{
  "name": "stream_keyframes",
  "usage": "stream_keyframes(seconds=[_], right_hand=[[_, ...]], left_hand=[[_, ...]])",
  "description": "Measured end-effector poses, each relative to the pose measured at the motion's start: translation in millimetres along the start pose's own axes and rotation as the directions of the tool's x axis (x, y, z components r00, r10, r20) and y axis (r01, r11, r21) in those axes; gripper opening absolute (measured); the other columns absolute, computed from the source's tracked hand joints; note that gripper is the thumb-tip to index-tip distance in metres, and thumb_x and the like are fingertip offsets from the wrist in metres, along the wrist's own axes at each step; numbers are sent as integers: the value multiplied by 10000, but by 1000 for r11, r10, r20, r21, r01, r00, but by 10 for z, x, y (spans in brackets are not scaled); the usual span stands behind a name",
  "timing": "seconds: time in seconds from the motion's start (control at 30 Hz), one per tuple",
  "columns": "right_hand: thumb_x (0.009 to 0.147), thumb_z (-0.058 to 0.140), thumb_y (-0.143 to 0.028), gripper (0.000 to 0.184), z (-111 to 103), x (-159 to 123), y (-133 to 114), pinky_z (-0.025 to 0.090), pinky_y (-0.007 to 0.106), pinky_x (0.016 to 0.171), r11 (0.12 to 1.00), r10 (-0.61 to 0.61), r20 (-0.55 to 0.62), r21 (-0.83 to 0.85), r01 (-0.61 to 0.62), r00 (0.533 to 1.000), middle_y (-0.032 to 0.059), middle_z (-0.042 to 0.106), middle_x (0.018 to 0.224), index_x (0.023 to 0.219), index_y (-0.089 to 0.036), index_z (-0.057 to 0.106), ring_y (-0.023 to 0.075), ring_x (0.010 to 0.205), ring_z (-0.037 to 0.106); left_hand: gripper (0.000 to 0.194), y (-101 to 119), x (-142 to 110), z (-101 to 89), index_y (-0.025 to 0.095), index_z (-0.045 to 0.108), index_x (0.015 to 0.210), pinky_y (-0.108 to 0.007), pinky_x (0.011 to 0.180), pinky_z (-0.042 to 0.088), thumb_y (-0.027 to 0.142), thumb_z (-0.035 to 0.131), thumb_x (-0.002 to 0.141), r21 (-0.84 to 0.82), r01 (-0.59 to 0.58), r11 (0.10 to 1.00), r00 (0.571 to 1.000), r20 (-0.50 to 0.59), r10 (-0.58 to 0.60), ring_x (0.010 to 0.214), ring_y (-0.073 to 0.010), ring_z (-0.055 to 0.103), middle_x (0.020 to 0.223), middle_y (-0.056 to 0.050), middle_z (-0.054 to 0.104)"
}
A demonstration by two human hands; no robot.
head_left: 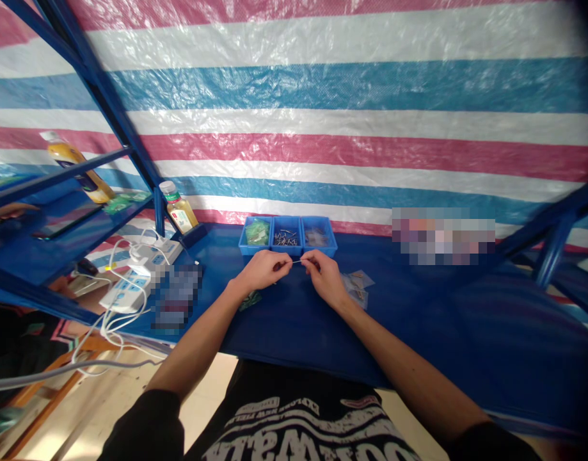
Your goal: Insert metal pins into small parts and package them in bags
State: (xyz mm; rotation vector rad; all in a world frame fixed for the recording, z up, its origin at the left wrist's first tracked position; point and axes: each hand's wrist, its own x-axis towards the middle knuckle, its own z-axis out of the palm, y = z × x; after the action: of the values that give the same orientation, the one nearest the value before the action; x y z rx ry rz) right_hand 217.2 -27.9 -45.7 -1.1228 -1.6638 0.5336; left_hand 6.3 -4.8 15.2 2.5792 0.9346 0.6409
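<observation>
My left hand and my right hand meet over the blue work surface, just in front of a blue three-compartment parts tray. Between my fingertips runs a thin metal pin. Its left end meets a small dark part pinched by my left hand, and my right fingers pinch the other end. The tray holds a green bag, several small dark parts, and an unclear pale lot. Clear plastic bags lie beside my right hand, and a small green packet lies below my left.
A white power strip with tangled white cables sits to the left, beside a blurred object. Two juice bottles stand by a blue shelf frame. A striped tarp forms the back wall.
</observation>
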Motion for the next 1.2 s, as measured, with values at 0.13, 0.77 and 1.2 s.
stream_keyframes(seconds=[0.13,0.77,1.2], right_hand=[[979,552,-334,173,3,-17,-29,490,317,684,999,-34,-7,1,34,999,24,687,797,925,-224,674,196,686,632],[1032,489,-322,231,16,-61,-64,481,321,776,983,-101,107,-140,116,989,44,741,933,924,-255,682,230,857,678],[1059,402,-462,360,0,-34,0,403,268,688,966,125,89,-238,-101,988,-4,668,717,832,-247,579,190,690,625]], left_hand=[[206,0,-5,-1,173,677,857,-221,635,383,235,511,961,-14,-7,1000,1000,4,7,615,-120,564,694,7,643],[215,-23,4,78,186,687,872,-236,716,413,260,523,989,22,-32,999,999,7,32,733,-148,648,803,-12,711],[252,-147,75,174,193,766,935,-236,666,448,370,590,972,-96,210,973,928,-292,-230,655,-147,638,744,-13,734]])
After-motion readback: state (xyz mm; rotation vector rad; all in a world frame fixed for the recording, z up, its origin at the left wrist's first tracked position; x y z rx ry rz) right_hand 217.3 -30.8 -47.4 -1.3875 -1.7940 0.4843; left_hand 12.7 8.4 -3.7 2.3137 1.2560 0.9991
